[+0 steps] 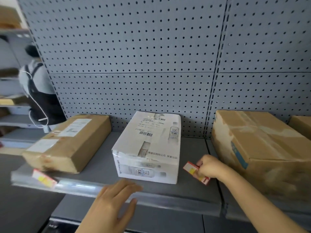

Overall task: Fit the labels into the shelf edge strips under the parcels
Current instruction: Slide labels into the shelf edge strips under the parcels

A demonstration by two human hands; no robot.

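Three parcels stand on a grey shelf: a flat brown box [70, 142] at the left, a white wrapped pack of bottles [148, 148] in the middle, a big taped brown box [259, 148] at the right. A clear edge strip [168, 197] runs along the shelf front. One red, white and yellow label [44, 179] sits in the strip under the left box. My right hand [209, 167] pinches a small stack of the same labels [193, 170] on the shelf, between the white pack and the right box. My left hand [114, 202] hovers flat over the strip below the white pack, fingers apart, holding nothing.
A grey pegboard wall [134, 56] backs the shelf. Another brown box [303, 126] shows at the far right edge. To the left, in the aisle, a person with a dark backpack [38, 91] stands by more shelving. A lower shelf [134, 221] lies below.
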